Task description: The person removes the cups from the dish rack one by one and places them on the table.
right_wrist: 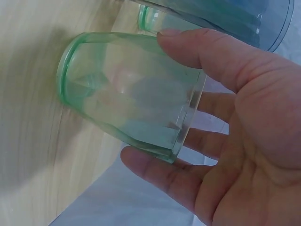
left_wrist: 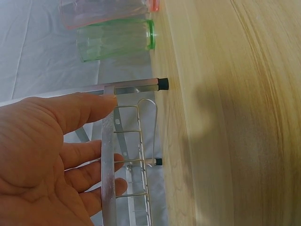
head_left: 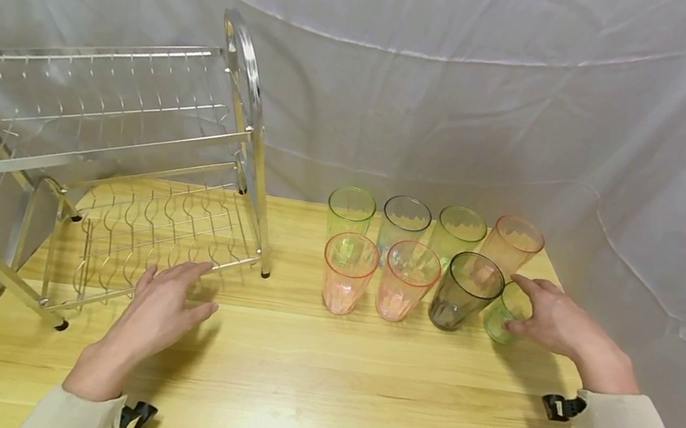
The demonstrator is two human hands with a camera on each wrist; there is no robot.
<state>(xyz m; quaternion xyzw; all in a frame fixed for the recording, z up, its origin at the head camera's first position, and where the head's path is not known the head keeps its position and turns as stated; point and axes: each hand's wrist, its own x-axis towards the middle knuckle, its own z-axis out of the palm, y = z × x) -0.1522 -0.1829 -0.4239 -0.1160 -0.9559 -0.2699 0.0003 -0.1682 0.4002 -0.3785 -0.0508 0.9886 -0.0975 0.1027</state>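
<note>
At the right end of the front row of tumblers stands a clear green tumbler [right_wrist: 127, 89]. My right hand [head_left: 561, 321] holds it near the rim, thumb on one side and fingers round the other. Beside it is a dark grey tumbler [head_left: 467, 293], and a pink tumbler [head_left: 513, 244] stands behind. On the left, my left hand [head_left: 162, 304] is at the front of a metal dish rack [head_left: 252, 183], empty and with loosely extended fingers. Its fingertips overlap the rack's lower front rail [left_wrist: 108, 155] in the left wrist view; the thumb is spread apart.
Two more pink tumblers [head_left: 349, 276] stand in the front row. Behind them are two green tumblers [head_left: 349, 215] and a smoky clear one [head_left: 405, 225]. The rack has two wire tiers on black feet. A grey cloth [head_left: 404, 102] hangs behind the wooden table [head_left: 314, 377].
</note>
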